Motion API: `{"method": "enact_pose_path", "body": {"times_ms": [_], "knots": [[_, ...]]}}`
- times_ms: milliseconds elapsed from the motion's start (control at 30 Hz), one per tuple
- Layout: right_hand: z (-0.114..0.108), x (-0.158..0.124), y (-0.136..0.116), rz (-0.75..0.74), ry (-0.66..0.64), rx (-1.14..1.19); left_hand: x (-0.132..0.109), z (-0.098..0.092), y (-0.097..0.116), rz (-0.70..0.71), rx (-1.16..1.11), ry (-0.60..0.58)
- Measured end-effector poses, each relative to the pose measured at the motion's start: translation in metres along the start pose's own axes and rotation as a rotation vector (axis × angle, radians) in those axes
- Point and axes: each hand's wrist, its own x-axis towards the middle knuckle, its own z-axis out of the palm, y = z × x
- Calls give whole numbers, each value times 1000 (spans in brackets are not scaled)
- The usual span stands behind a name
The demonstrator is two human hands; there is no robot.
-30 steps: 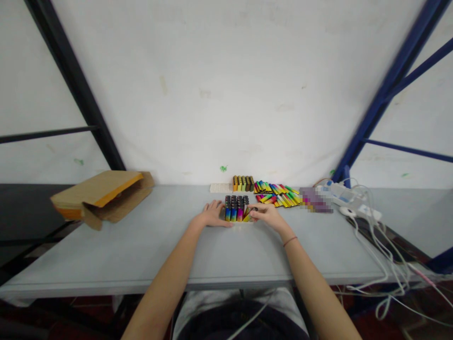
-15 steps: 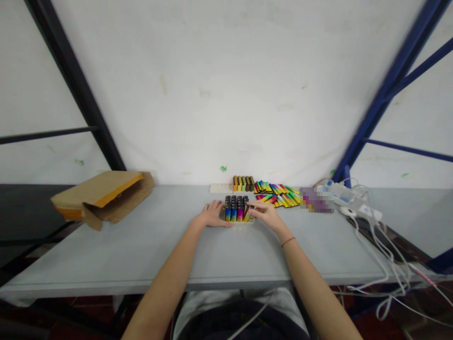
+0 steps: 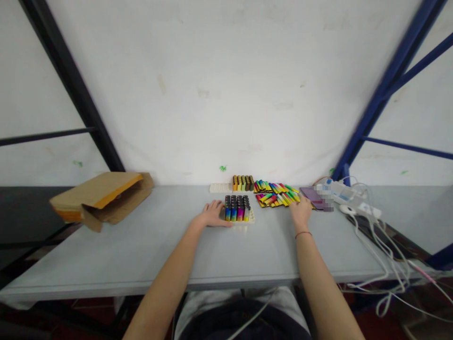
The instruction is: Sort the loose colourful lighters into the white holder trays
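Note:
Several lighters (image 3: pixel 237 208) with black tops and rainbow-coloured bodies stand upright in a white tray (image 3: pixel 252 219), whose right-hand column shows bare slots. My left hand (image 3: pixel 213 216) rests at the tray's left side, fingers spread, its thumb stretched along the front edge. Farther right, my right hand (image 3: pixel 301 210) is at the right end of a pile of shiny multicoloured lighters (image 3: pixel 278 196) lying flat. Its fingers point down and are mostly hidden behind the back of the hand, so what they hold, if anything, does not show.
Behind the tray stand a block of yellow to dark upright lighters (image 3: pixel 243 183) and a white slotted tray (image 3: pixel 220 188). An open cardboard box (image 3: pixel 102 197) lies left. To the right are a purple flat item (image 3: pixel 311 196), a power strip (image 3: pixel 339 192) and tangled white cables (image 3: pixel 384 245).
My right hand has moved from the tray's right side to the right end of the pile. The lighter it held tilted at the tray is no longer in its fingers there. My left hand stays put.

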Motion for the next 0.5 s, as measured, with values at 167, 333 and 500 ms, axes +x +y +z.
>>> {"method": "enact_pose_path", "body": {"times_ms": [167, 333, 500], "knots": [[-6, 3, 20, 238, -53, -210, 0, 0, 0, 4, -4, -4], [1, -2, 10, 283, -128, -345, 3, 3, -2, 1, 6, -3], [-3, -3, 9, 301, -126, -408, 3, 3, -2, 8, -2, 6]]}}
